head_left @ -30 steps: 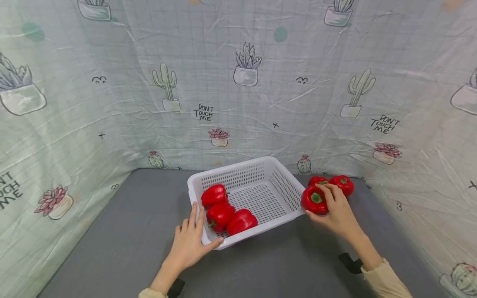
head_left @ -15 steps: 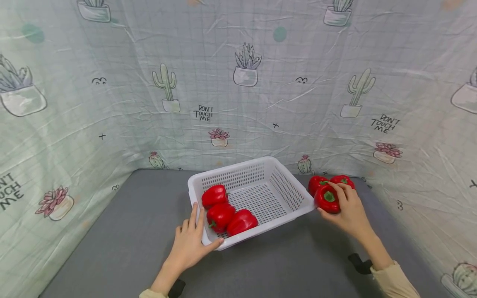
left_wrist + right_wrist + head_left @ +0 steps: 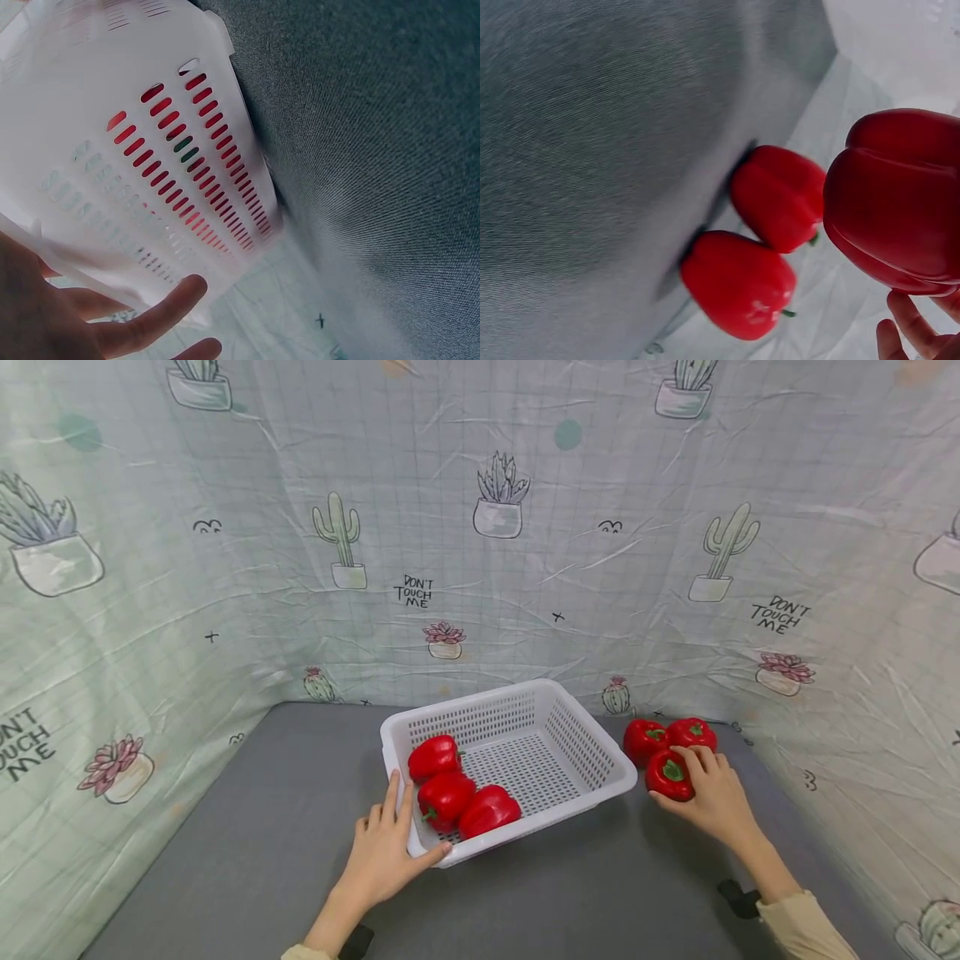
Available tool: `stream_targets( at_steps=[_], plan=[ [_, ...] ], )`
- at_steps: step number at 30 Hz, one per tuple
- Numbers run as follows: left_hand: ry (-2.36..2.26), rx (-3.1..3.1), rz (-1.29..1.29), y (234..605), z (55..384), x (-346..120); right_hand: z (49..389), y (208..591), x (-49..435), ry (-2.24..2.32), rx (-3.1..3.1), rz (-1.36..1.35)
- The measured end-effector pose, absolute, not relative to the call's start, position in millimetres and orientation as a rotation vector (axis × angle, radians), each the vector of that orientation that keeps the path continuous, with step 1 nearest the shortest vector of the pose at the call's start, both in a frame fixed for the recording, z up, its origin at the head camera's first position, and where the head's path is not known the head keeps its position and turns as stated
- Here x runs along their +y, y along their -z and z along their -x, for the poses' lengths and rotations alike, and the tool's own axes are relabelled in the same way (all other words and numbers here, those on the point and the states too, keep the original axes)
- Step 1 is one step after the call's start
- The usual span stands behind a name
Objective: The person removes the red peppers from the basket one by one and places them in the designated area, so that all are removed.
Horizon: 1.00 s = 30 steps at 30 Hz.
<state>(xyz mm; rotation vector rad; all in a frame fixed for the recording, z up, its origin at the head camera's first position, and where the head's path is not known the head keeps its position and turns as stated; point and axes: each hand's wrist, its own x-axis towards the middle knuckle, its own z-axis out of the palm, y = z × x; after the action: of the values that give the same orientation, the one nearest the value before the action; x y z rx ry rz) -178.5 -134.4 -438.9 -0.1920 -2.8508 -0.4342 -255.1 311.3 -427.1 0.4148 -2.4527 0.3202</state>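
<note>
My right hand (image 3: 712,797) grips a red bell pepper (image 3: 669,777), stem side up, just right of the basket. In the right wrist view the held bell pepper (image 3: 900,199) is large and seems raised off the table. Behind it, two more red bell peppers (image 3: 643,741) (image 3: 692,732) sit on the table. My left hand (image 3: 381,853) touches the near left corner of the white perforated basket (image 3: 517,837), fingers spread along the left rim and thumb on the front rim. Inside, at the basket's left end, lie three red bell peppers (image 3: 489,812).
A dark grey tabletop (image 3: 525,910) extends in front and to the left of the basket. Cloth curtains (image 3: 555,560) with cactus prints enclose the back and sides. The right part of the basket shows its bare slotted floor (image 3: 534,768).
My right hand has moved to the right with the bell pepper, from beside the basket's right corner to in front of the two loose peppers. The left hand stays on the basket.
</note>
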Motion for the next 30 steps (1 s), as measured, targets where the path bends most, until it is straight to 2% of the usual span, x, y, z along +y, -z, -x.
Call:
stream_targets(
  at_steps=[17, 30],
  plan=[
    [0.418, -2.864, 0.191, 438, 180, -134, 276, 450, 326, -0.229, -2.62, -0.363],
    [0.417, -2.864, 0.197, 439, 179, -134, 286, 452, 323, -0.266, -2.755, -0.378]
  ],
)
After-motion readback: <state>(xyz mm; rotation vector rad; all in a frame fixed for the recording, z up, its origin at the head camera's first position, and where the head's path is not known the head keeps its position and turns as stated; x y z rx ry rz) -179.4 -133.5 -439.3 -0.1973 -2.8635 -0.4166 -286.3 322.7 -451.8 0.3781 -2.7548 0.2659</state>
